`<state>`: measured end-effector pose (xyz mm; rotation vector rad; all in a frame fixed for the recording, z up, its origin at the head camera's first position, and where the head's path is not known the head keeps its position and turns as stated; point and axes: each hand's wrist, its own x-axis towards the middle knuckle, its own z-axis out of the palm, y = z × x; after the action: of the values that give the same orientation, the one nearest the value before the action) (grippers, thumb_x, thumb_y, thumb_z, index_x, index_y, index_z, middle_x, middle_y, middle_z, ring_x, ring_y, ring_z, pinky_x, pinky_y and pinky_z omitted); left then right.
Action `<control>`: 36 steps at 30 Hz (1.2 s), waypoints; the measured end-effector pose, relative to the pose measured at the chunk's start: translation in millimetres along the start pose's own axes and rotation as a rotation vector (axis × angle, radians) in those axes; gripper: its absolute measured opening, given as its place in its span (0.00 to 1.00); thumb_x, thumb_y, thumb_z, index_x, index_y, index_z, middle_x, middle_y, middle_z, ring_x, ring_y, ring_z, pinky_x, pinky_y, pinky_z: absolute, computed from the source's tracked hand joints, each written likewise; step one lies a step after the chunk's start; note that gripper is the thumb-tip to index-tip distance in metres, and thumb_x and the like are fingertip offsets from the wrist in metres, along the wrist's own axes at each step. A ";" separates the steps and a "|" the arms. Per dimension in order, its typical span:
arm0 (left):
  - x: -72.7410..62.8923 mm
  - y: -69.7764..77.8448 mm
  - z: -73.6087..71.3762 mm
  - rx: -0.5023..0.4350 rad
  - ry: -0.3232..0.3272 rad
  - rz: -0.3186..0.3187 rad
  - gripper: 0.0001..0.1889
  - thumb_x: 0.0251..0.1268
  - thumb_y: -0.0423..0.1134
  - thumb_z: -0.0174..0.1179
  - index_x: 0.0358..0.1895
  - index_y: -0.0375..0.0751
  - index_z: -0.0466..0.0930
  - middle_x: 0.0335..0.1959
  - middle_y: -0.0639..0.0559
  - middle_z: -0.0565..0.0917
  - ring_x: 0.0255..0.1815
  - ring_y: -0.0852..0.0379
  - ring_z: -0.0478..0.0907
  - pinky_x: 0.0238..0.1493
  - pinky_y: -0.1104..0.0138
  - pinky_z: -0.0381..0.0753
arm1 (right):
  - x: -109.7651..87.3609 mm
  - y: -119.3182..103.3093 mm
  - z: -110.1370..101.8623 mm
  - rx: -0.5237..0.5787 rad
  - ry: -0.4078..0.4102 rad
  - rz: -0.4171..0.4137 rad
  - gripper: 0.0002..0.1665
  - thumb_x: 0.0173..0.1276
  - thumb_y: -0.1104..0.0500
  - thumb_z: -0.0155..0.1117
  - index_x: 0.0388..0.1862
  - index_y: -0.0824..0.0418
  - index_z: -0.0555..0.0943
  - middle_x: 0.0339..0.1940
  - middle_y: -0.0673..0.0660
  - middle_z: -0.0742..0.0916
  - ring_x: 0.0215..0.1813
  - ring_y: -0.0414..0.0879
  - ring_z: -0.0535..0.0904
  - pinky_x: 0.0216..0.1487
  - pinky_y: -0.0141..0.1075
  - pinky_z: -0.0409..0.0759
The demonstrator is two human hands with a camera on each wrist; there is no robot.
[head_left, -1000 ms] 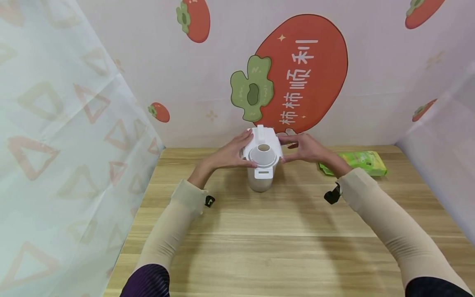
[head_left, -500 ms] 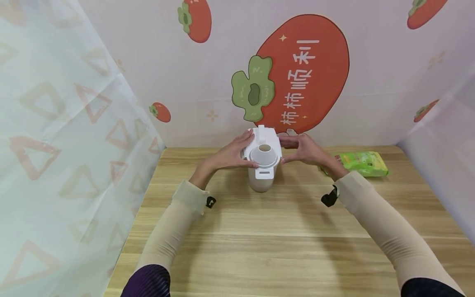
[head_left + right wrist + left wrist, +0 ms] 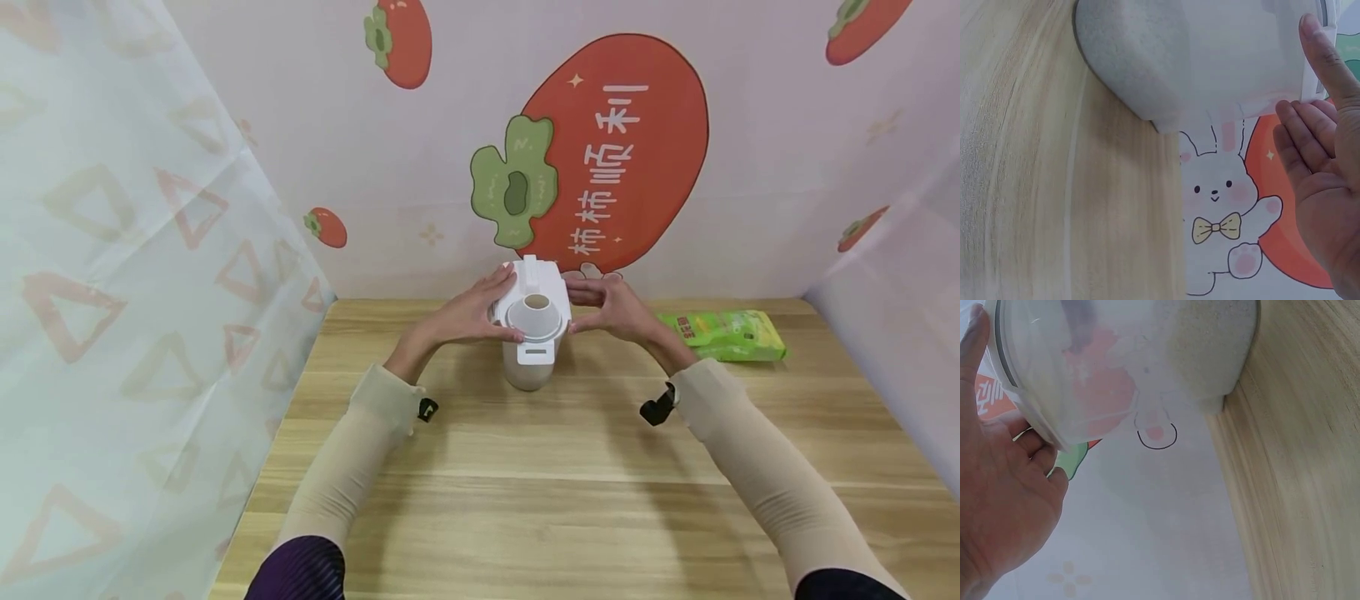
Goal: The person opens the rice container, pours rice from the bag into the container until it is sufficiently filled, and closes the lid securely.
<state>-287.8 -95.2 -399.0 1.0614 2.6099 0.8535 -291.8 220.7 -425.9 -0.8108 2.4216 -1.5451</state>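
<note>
A tall translucent storage container stands upright on the wooden table close to the back wall. Pale grains fill its lower part, seen through the side in the left wrist view. Its white lid carries a raised round cup-like piece with a hole on top. My left hand grips the lid's left side, thumb near the front and fingers farther back; in the left wrist view the fingers curl at its rim. My right hand holds the lid's right side between thumb and fingertips.
A green packet lies on the table to the right, behind my right forearm. Printed sheets form the back wall and both sides. A black strap piece hangs from the right cuff.
Both hands keep their places at the lid, and the container stays put. My right forearm and wrist have shifted slightly inward, showing more of the green packet. The view has tilted a little.
</note>
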 end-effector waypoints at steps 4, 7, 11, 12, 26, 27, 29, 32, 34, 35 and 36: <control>-0.5 3.3 -0.7 0.000 -0.003 0.002 0.62 0.61 0.57 0.77 0.86 0.36 0.44 0.89 0.44 0.41 0.89 0.53 0.33 0.87 0.61 0.36 | -2.8 1.5 2.7 0.031 0.015 0.043 0.48 0.59 0.64 0.83 0.77 0.69 0.72 0.72 0.66 0.81 0.72 0.61 0.79 0.64 0.47 0.83; -0.6 4.2 -0.8 0.004 -0.001 0.001 0.62 0.61 0.56 0.77 0.86 0.35 0.45 0.89 0.44 0.41 0.89 0.53 0.33 0.87 0.62 0.37 | -4.0 1.6 4.3 0.041 0.022 0.063 0.49 0.60 0.64 0.82 0.78 0.69 0.71 0.73 0.66 0.80 0.73 0.61 0.78 0.63 0.43 0.83; -0.9 3.2 -0.3 0.003 0.002 -0.002 0.62 0.60 0.56 0.77 0.86 0.35 0.44 0.89 0.44 0.41 0.89 0.53 0.33 0.87 0.61 0.37 | -4.2 2.0 5.8 0.062 0.020 0.065 0.49 0.61 0.65 0.81 0.79 0.69 0.70 0.74 0.66 0.79 0.74 0.61 0.76 0.65 0.47 0.82; -0.8 2.4 -0.1 0.004 0.004 0.000 0.62 0.60 0.56 0.77 0.86 0.36 0.44 0.89 0.44 0.41 0.89 0.53 0.33 0.87 0.61 0.38 | -4.1 2.2 6.2 0.067 0.021 0.064 0.49 0.61 0.65 0.81 0.79 0.69 0.70 0.74 0.66 0.79 0.74 0.60 0.76 0.65 0.49 0.81; -0.2 -4.7 0.4 -0.005 0.008 -0.002 0.63 0.59 0.61 0.76 0.87 0.39 0.45 0.90 0.50 0.40 0.89 0.56 0.33 0.87 0.56 0.42 | -4.7 10.7 16.1 0.198 0.068 0.041 0.47 0.62 0.69 0.80 0.78 0.71 0.69 0.74 0.70 0.78 0.71 0.47 0.81 0.63 0.43 0.83; -0.1 -4.6 0.4 -0.004 0.010 -0.002 0.62 0.60 0.60 0.76 0.87 0.39 0.44 0.90 0.49 0.40 0.89 0.55 0.33 0.87 0.56 0.42 | -4.5 10.4 16.4 0.200 0.069 0.041 0.47 0.62 0.69 0.80 0.78 0.71 0.69 0.75 0.70 0.77 0.71 0.47 0.81 0.63 0.45 0.83; -0.1 -3.9 0.0 -0.002 0.013 -0.003 0.62 0.60 0.60 0.76 0.87 0.39 0.44 0.90 0.50 0.40 0.89 0.55 0.33 0.87 0.56 0.43 | -4.1 10.7 16.8 0.210 0.076 0.048 0.48 0.61 0.69 0.80 0.79 0.71 0.69 0.74 0.70 0.78 0.72 0.48 0.80 0.62 0.48 0.82; 0.4 -3.3 0.0 -0.012 0.017 0.003 0.62 0.60 0.59 0.76 0.87 0.38 0.45 0.90 0.49 0.40 0.89 0.55 0.33 0.87 0.56 0.43 | -4.4 10.9 17.7 0.205 0.090 0.059 0.49 0.61 0.66 0.81 0.79 0.71 0.69 0.74 0.70 0.78 0.72 0.49 0.80 0.62 0.48 0.83; 0.5 -3.1 0.6 -0.018 0.015 0.006 0.62 0.60 0.59 0.76 0.87 0.38 0.44 0.90 0.49 0.40 0.89 0.56 0.33 0.87 0.56 0.43 | -4.9 12.4 18.5 0.199 0.099 0.067 0.49 0.61 0.65 0.81 0.79 0.70 0.69 0.74 0.70 0.78 0.72 0.52 0.80 0.62 0.45 0.83; 0.5 -3.1 1.0 -0.021 0.012 0.007 0.62 0.60 0.59 0.76 0.87 0.38 0.44 0.90 0.49 0.39 0.89 0.56 0.33 0.87 0.56 0.43 | -5.1 13.1 19.0 0.194 0.101 0.067 0.49 0.62 0.65 0.81 0.79 0.70 0.68 0.74 0.69 0.78 0.72 0.53 0.80 0.62 0.44 0.84; 0.3 -3.5 1.4 -0.022 0.011 0.006 0.62 0.60 0.60 0.76 0.87 0.38 0.44 0.90 0.49 0.40 0.89 0.55 0.33 0.87 0.56 0.43 | -5.4 13.6 19.5 0.189 0.101 0.067 0.49 0.62 0.64 0.81 0.79 0.69 0.68 0.74 0.69 0.78 0.72 0.55 0.80 0.62 0.43 0.84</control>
<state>-289.4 -96.5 -402.1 1.0630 2.6014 0.8900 -284.2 212.4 -447.6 -0.6243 2.2971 -1.7954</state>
